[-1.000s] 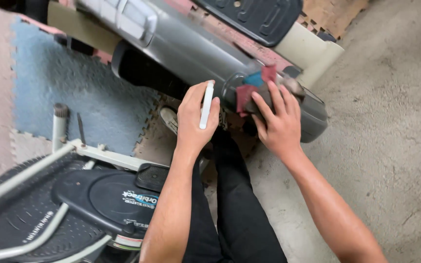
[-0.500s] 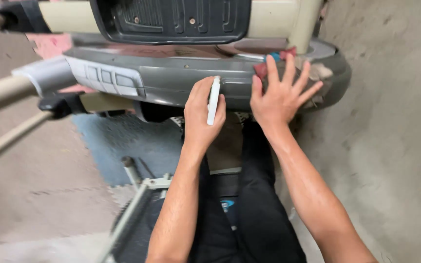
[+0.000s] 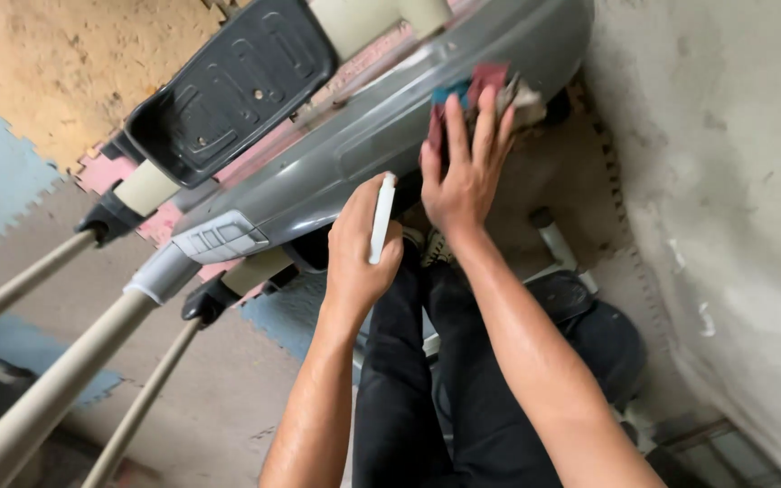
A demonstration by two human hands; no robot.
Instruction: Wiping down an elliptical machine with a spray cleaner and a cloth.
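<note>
Cloth (image 3: 476, 90) under right hand (image 3: 463, 176) (pressed).

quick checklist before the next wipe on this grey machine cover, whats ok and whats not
1. Cloth under the right hand, flat on the grey cover: ok.
2. Right fingers spread over the cloth: ok.
3. Left hand closed on the white stick-shaped tool: ok.
4. Tool tip touching the cover: cannot tell.
5. Cover surface clean under the cloth: cannot tell, hidden.
6. Black pedal apart from both hands: ok.
</note>
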